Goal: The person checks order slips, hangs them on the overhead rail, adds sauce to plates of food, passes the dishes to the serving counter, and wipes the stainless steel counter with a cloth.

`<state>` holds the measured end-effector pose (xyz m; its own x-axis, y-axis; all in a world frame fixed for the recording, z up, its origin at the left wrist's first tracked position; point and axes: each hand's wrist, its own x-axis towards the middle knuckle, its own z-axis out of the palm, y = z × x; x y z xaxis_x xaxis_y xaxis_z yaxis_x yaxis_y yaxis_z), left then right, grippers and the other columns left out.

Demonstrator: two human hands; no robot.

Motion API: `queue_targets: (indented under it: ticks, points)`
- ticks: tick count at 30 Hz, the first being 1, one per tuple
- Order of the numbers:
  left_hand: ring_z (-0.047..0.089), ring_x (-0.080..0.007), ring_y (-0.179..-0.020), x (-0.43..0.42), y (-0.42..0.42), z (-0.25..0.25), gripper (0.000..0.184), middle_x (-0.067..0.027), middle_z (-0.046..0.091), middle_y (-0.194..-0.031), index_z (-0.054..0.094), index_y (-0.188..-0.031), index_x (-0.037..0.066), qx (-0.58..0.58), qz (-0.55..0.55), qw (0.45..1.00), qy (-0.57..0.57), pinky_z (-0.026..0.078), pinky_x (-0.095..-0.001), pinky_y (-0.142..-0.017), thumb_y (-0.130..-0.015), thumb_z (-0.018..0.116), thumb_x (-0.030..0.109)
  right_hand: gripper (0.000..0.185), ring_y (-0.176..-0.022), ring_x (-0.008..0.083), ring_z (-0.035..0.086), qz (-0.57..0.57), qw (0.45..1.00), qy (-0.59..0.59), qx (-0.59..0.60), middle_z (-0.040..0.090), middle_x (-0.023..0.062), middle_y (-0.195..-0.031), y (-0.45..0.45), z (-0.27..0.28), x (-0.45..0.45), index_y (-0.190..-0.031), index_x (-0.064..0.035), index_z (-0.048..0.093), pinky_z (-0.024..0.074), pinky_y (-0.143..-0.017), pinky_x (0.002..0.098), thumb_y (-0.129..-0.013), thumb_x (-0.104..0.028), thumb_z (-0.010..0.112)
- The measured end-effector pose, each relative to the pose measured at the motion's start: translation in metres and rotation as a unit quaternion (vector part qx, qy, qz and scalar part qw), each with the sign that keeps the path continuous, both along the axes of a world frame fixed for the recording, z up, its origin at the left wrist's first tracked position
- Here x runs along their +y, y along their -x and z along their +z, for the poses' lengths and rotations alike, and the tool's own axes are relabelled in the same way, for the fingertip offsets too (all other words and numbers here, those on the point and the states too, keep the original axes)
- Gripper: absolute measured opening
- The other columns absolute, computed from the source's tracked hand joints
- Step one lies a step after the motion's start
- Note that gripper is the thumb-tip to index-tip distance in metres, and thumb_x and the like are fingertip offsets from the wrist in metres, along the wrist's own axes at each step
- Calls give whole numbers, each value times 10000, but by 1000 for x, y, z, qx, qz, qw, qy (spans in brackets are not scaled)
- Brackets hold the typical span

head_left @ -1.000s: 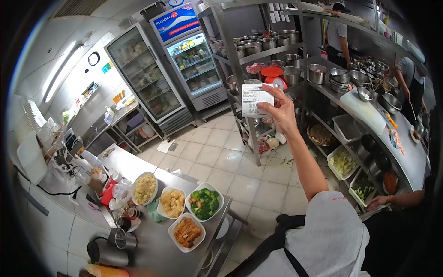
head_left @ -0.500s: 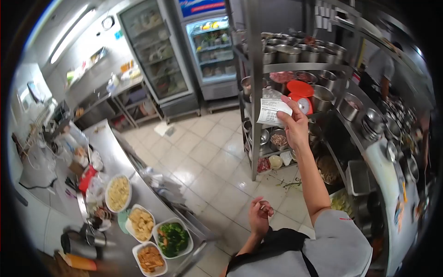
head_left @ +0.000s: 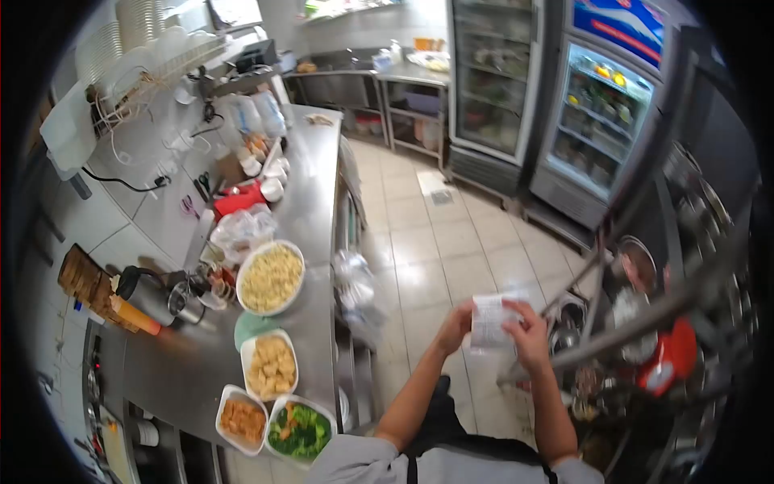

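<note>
A small white printed receipt (head_left: 488,323) is held up in front of my body, over the tiled floor. My left hand (head_left: 458,324) pinches its left edge. On the right side, my right hand (head_left: 528,331) grips the same paper between thumb and fingers. The print is too blurred to read. To the left, on the steel counter, stand an oval bowl of pale chopped food (head_left: 272,278), a white tub of yellowish chunks (head_left: 271,365), a tub of orange-brown pieces (head_left: 242,419) and a tub of broccoli (head_left: 300,431).
The steel counter (head_left: 316,185) runs along my left, with a plastic bag (head_left: 242,230) and a red object (head_left: 239,198) on it. Two glass-door fridges stand ahead, one lit (head_left: 601,121). A metal rack (head_left: 637,339) with a red scale (head_left: 669,355) is close on my right.
My view has turned left toward the counter. My right hand has lowered the receipt from beside the rack, and my left hand has come up and taken hold of it too.
</note>
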<state>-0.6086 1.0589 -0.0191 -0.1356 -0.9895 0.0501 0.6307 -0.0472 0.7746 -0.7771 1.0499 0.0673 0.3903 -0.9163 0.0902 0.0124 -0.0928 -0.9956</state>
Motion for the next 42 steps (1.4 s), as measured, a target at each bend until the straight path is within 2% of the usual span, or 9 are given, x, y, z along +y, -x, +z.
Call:
queue_targets:
  ticks: [3,6,13,18,21,23,25,33,42]
  points:
    - [542,-48,-776,-58,-35,4,268,-4,614,-936,572,-1053,49,-82,8,992,-93,425,-199,-596,-821,579,185,414,-828,85,534,25,997,-61,-33,508,45,-1068,-24,-11,-55,-1161,9,529,437,-700,191,-751,46,564]
    - [516,-28,-727,-106,-59,4,242,20,609,-882,583,-1038,53,-156,80,982,-69,392,-180,-540,-812,594,139,411,-856,133,561,56,992,-115,-7,547,79,-1103,-34,-21,-114,-1183,11,510,474,-759,239,-777,27,564]
    - [509,-35,-652,-225,-87,-2,149,10,599,-811,611,-959,25,-214,238,947,-12,398,-182,-547,-830,553,73,345,-778,119,574,104,987,-112,46,575,100,-1055,-81,-60,-237,-1159,9,530,534,-678,274,-815,14,511]
    - [539,-62,-693,-311,-145,-1,124,-22,612,-843,610,-917,-2,-259,338,896,-124,440,-201,-596,-817,552,43,331,-717,118,577,164,982,-76,61,606,93,-948,-145,-76,-343,-1132,5,550,526,-630,257,-810,29,481]
    - [544,-55,-713,-369,-189,-1,80,-23,615,-871,608,-881,38,-225,468,852,-62,449,-197,-580,-816,563,36,357,-623,114,565,203,968,104,108,593,79,-764,-212,-61,-441,-1108,-35,576,480,-563,243,-776,58,479]
    - [566,-97,-812,-393,-230,7,181,-57,583,-1004,538,-1017,43,-226,527,818,-38,477,-220,-649,-836,549,57,380,-577,95,543,251,924,231,171,564,62,-728,-260,-52,-499,-1124,-37,563,455,-533,236,-772,74,474]
    - [569,-120,-854,-408,-271,24,258,-73,557,-1057,487,-1100,42,-194,606,771,-27,482,-227,-683,-847,536,62,407,-536,169,534,243,918,281,137,545,107,-698,-322,-31,-549,-1104,-65,569,420,-514,299,-727,70,500]
    - [585,-128,-769,-394,-387,-7,274,-82,578,-938,430,-1149,31,-232,719,632,-171,446,-206,-595,-877,461,49,313,-509,111,518,254,921,289,-56,591,100,-802,-589,49,-696,-1150,-72,546,433,-488,239,-853,-17,465]
    - [569,-113,-631,-478,-533,26,282,-95,580,-908,416,-1162,23,-268,748,579,-180,420,-196,-543,-885,449,67,353,-512,61,470,332,894,264,-146,552,21,-719,-850,118,-801,-1183,-117,544,419,-493,221,-849,-20,486]
